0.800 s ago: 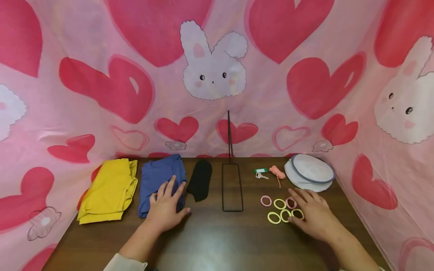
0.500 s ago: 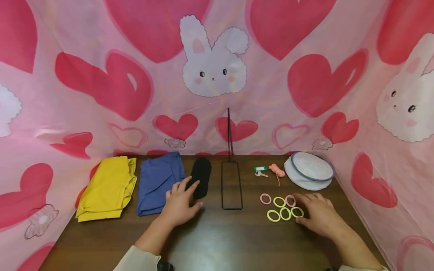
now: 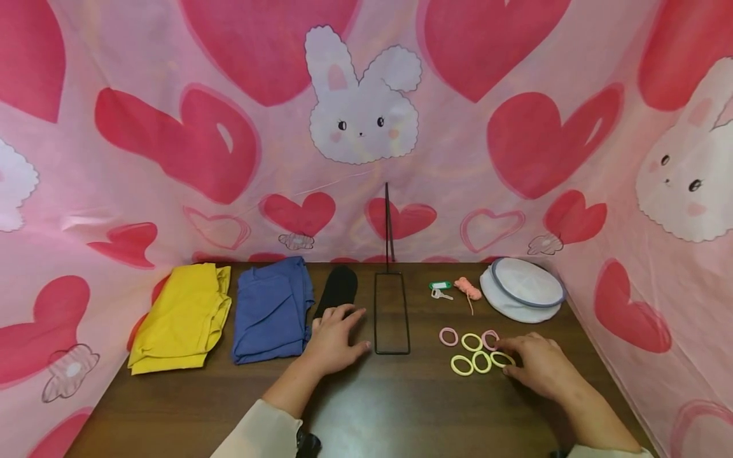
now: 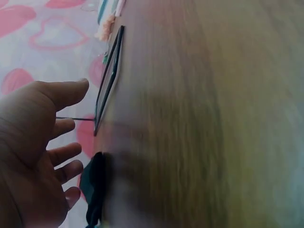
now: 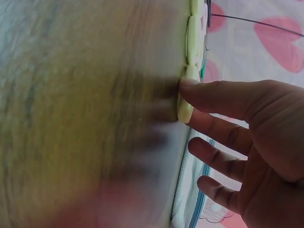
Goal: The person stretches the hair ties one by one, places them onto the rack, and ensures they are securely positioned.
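In the head view, my left hand [image 3: 336, 340] hovers with fingers spread, between a black sock-like item [image 3: 339, 289] and a black wire stand [image 3: 392, 352]. The left wrist view shows nothing held by that hand. My right hand [image 3: 538, 364] is at the right end of several ring-shaped hair ties. Its thumb and index finger pinch a yellow hair tie [image 5: 185, 110] that lies on the table, partly hidden by the thumb. Just behind it sits a pink hair tie [image 3: 489, 339]. More yellow hair ties [image 3: 462, 365] and another pink one lie to the left.
A folded yellow cloth [image 3: 180, 321] and a folded blue cloth [image 3: 269, 312] lie at left. Farther back are a key [image 3: 441, 294] with a green tag, a coral yarn bundle [image 3: 468, 289] and a white mesh item [image 3: 523, 289]. Patterned pink sheeting encloses the table [image 3: 401, 407].
My left hand has moved right, from over the blue cloth past the black item toward the wire stand. My right index finger and thumb have closed in on the rightmost yellow hair tie.
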{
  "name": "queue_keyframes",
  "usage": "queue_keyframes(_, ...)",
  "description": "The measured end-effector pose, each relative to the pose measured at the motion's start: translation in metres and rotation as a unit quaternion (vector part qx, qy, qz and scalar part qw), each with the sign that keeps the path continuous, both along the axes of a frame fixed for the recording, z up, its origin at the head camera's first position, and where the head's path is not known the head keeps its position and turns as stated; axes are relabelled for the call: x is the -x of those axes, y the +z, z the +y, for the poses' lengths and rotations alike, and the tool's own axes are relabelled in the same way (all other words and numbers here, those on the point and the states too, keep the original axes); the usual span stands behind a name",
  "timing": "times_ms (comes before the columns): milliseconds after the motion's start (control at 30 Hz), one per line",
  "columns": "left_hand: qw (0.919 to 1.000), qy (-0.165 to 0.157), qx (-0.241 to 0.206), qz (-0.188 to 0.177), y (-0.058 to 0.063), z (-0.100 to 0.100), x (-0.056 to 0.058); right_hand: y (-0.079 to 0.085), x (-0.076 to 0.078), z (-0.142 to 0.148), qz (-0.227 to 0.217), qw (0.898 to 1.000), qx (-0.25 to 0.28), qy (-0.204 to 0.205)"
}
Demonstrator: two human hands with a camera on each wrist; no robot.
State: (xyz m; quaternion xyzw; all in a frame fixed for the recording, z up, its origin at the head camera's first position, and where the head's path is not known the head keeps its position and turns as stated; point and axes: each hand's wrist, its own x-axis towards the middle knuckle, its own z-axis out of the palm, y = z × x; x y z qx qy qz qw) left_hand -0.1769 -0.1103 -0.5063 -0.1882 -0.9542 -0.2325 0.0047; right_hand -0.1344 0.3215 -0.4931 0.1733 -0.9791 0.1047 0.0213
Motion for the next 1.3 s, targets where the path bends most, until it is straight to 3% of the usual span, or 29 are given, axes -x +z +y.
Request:
queue_keyframes(267, 0.9997, -0.007, 0.016, -0.018, -0.006, 0.013, 0.006, 0.008, 0.0, -0.003, 0.059, 0.998, 0.032, 0.011)
queue_keyframes(433, 0.9989, -0.01, 0.031, -0.033, -0.006, 0.016, 0.008, 0.017, 0.001, -0.014, 0.153, 0.984, 0.066, 0.055)
queue_keyframes(533, 0.9984, -0.014, 0.039, -0.04, -0.007, 0.016, 0.009, 0.025, 0.002, -0.024, 0.187, 0.977, 0.078, 0.071)
queue_keyframes(800, 0.9964, -0.021, 0.065, -0.049, -0.008, 0.018, 0.011, 0.048, 0.005, -0.054, 0.204, 0.97, 0.104, 0.086)
queue_keyframes(1300, 0.9937, -0.018, 0.094, -0.057, -0.005, 0.023, 0.012, 0.085, 0.016, -0.103, 0.235, 0.947, 0.155, 0.151)
